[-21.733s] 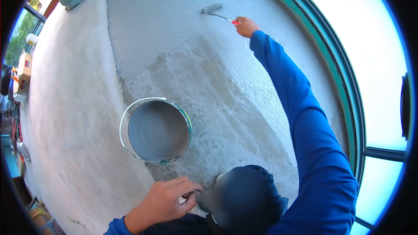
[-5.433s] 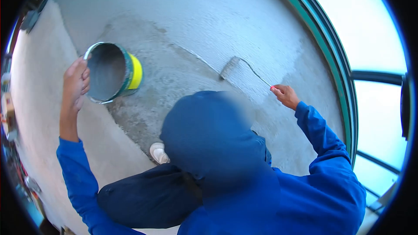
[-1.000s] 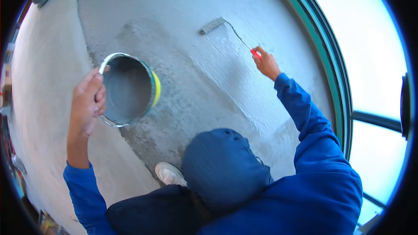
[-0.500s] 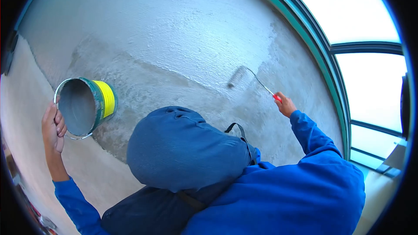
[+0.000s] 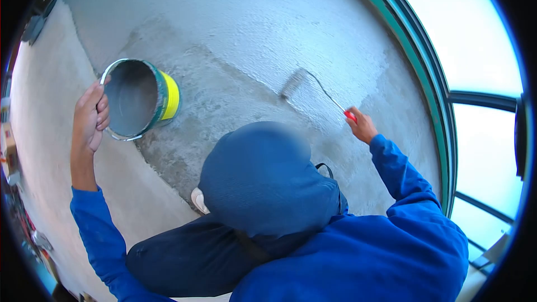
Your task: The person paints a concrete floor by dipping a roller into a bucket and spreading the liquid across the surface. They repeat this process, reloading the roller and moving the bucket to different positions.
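My left hand (image 5: 92, 114) is closed round the wire handle of a green bucket (image 5: 169, 95) with a yellow band. The bucket is tipped so that its open mouth faces me, and its inside is coated grey. My right hand (image 5: 363, 125) grips the red handle of a paint roller (image 5: 292, 83). The roller's grey sleeve rests on the floor, at the edge of a shiny wet grey coating (image 5: 279, 27). Duller, rough concrete (image 5: 190, 100) lies between the roller and the bucket.
A green-framed window (image 5: 428, 78) runs along the right side. A paler floor strip (image 5: 61, 111) lies at left, with boxes and clutter (image 5: 10, 148) at its far edge. My bent knee (image 5: 257, 179) and a light shoe (image 5: 199, 200) are below.
The view has turned, so the bucket appears higher and further right. The roller has shifted left across the floor, and wet coating shows behind it. My shoe has come into view.
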Tool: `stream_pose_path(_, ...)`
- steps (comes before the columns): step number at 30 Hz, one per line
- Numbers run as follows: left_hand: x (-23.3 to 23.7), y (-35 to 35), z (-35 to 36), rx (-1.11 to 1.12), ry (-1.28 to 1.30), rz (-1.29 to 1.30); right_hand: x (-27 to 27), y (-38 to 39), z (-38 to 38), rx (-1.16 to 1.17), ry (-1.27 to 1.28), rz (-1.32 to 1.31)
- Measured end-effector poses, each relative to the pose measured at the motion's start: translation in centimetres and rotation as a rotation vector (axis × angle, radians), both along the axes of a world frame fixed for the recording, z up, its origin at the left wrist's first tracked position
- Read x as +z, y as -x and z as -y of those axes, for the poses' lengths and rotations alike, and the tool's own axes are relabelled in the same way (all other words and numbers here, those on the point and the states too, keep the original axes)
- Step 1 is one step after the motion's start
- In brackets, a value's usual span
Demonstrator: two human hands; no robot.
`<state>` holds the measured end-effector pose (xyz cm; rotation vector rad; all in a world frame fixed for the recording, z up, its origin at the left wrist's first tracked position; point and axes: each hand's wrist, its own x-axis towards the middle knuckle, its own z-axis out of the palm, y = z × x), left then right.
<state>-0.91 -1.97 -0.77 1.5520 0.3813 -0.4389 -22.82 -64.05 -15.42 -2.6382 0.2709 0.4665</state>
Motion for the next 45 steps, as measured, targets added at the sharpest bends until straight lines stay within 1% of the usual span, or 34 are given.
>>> stream_pose_path(5,0.4,0.1,0.2,0.015,0.034,0.0,-1.7,-12.6,-8.3,0.165,0.059,0.084)
stream_pose_path(8,-0.4,-0.1,-0.3,0.011,0.059,0.007,-2.7,-19.0,-13.7,0.199,0.089,0.14)
stream_pose_path(9,-0.1,-0.4,-0.4,0.022,0.071,0.003,-2.4,-21.1,-15.8,0.191,0.111,0.123)
stream_pose_path(14,0.2,-0.6,-0.5,0.036,0.17,-0.026,-2.7,-31.5,-24.3,0.272,0.127,0.242)
stream_pose_path(17,0.4,-0.7,-0.5,0.043,0.167,-0.028,-2.1,-38.1,-29.3,0.259,0.163,0.252)
stream_pose_path(20,0.2,-1.1,-0.7,0.044,0.189,-0.048,-4.0,-45.6,-33.0,0.319,0.198,0.323)
stream_pose_path(23,0.0,-1.2,-1.0,0.031,0.203,-0.036,-3.1,-51.0,-37.7,0.328,0.219,0.36)
stream_pose_path(26,-0.4,-1.2,-1.4,0.02,0.223,-0.033,-0.9,-55.7,-40.8,0.236,-0.048,0.179)
stream_pose_path(27,-0.5,-1.2,-1.5,0.031,0.232,-0.033,-1.1,-56.4,-41.3,0.269,0.005,0.227)
stream_pose_path(29,-0.5,-1.2,-1.6,0.05,0.252,-0.033,-1.8,-57.0,-41.6,0.329,0.114,0.326)
stream_pose_path(32,-0.6,-1.2,-1.8,0.055,0.199,-0.03,-4.2,-55.6,-39.7,0.461,0.171,0.538)
stream_pose_path(34,-0.4,-1.0,-1.8,0.057,0.18,-0.028,-3.9,-52.2,-38.2,0.391,0.164,0.404)
stream_pose_path(35,-0.3,-1.0,-1.7,0.053,0.17,-0.025,-3.4,-49.6,-37.1,0.38,0.158,0.401)
stream_pose_path(37,-0.2,-0.8,-1.4,0.06,0.155,-0.022,-4.5,-45.6,-32.9,0.408,0.134,0.414)
stream_pose_path(39,-0.3,-0.8,-1.3,0.068,0.125,-0.002,-4.3,-40.2,-29.3,0.375,0.124,0.395)
stream_pose_path(42,-0.6,-0.6,-1.0,0.086,0.055,0.0,-1.9,-32.6,-24.4,0.313,0.135,0.295)
stream_pose_path(45,0.0,-0.4,-0.5,0.061,0.024,-0.002,-1.2,-23.8,-18.2,0.259,0.145,0.197)
